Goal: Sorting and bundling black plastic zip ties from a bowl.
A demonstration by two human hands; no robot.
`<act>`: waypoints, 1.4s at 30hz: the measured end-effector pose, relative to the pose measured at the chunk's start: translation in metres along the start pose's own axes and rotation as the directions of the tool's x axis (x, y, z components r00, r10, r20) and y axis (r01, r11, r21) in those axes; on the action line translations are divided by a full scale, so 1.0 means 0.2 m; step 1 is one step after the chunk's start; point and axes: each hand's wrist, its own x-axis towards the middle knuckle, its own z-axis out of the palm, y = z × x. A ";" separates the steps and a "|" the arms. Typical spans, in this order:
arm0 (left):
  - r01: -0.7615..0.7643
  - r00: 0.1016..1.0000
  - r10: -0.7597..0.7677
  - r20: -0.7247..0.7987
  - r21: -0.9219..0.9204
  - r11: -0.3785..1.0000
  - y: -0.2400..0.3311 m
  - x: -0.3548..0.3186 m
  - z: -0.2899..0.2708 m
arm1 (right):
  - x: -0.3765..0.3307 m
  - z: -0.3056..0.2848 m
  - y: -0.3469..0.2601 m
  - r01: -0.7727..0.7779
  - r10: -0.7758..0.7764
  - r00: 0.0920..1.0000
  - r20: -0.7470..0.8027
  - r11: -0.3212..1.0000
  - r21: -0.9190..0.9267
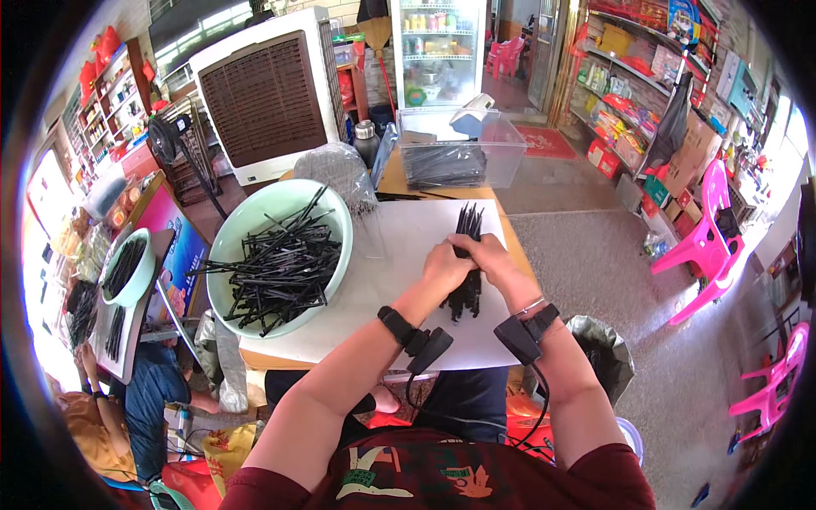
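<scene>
Both my hands are closed around one bundle of thin black strips [469, 220], held over the white tabletop [404, 323]. My left hand [447, 269] wraps its left side, and my right hand [490, 257] grips from the right with the thumbs close together. The bundle's ends stick out above and below my fingers; the middle is hidden by them. To the left of my hands, a large pale green basin [342, 223] holds a loose heap of similar black strips [285, 268]. What the strips are made of I cannot tell.
Behind my hands stands a clear plastic bin [507, 153] with more black strips. A steel flask [366, 143] and a plastic-wrapped block [327, 170] sit beyond the basin. At far left, another person's hand [87, 361] is by a tray with a smaller basin [140, 285]. Pink chairs [710, 229] stand right.
</scene>
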 end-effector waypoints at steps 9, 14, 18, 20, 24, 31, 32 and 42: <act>-0.310 0.925 0.264 -0.275 -0.142 0.940 0.12 -0.19 0.01 | -0.09 0.06 -0.05 0.144 -0.165 0.986 -0.019 0.795 0.589; -0.462 0.882 0.387 -0.270 -0.331 0.823 0.33 -0.25 -0.14 | -0.27 -0.04 -0.26 0.486 -0.495 0.858 -0.139 0.693 0.532; -0.550 0.835 0.485 -0.260 -0.367 0.750 0.24 -0.28 -0.10 | -0.27 -0.01 -0.11 0.514 -0.530 0.837 -0.135 0.679 0.524; -0.533 0.833 0.490 -0.258 -0.135 0.835 0.12 -0.27 -0.06 | -0.28 -0.01 -0.09 0.433 -0.485 0.873 -0.048 0.727 0.533; -0.476 0.875 0.417 -0.247 -0.281 0.833 0.06 -0.23 -0.03 | -0.26 0.00 -0.08 0.478 -0.539 0.841 -0.044 0.702 0.528; -0.443 0.896 0.414 -0.159 -0.363 0.819 0.05 -0.21 -0.07 | -0.21 -0.02 -0.11 0.276 -0.377 0.922 0.088 0.800 0.532; -0.426 0.902 0.424 -0.084 -0.336 0.840 0.04 -0.20 -0.08 | -0.21 -0.02 -0.11 0.257 -0.362 0.925 0.117 0.821 0.509; -0.202 0.848 0.388 0.362 -0.456 0.867 0.07 -0.22 -0.19 | -0.29 -0.06 -0.17 0.320 -0.517 0.838 0.175 0.725 0.610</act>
